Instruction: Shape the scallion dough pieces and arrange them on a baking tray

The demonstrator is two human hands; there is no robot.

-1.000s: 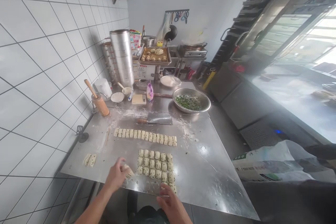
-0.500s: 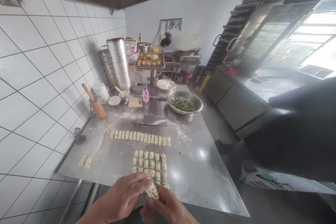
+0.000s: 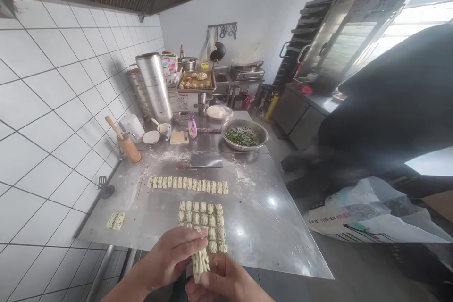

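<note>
Between my two hands, at the near edge of the table, is a layered dough piece [image 3: 200,266] flecked with green. My left hand [image 3: 173,257] pinches its upper end, while my right hand [image 3: 224,278] grips its lower end with thumb and fingers. Just beyond, several rows of cut dough pieces [image 3: 203,219] sit in a block, partly hidden by my hands. Farther back runs a line of similar dough slices [image 3: 187,184]. A cleaver [image 3: 206,160] with a wooden handle lies behind that line. Off to the left are two dough slices [image 3: 115,221].
A steel bowl [image 3: 245,135] of chopped greens stands at the table's back right, near a scale [image 3: 179,138] and a purple bag [image 3: 192,127]. A wooden roller [image 3: 129,147] is at the left. A person in dark clothing [image 3: 385,99] is at right, near a white sack [image 3: 375,214].
The dough piece in my hands is now longer, hanging further down with its strands stretched. The person at right has moved inward, and more of the white sack shows.
</note>
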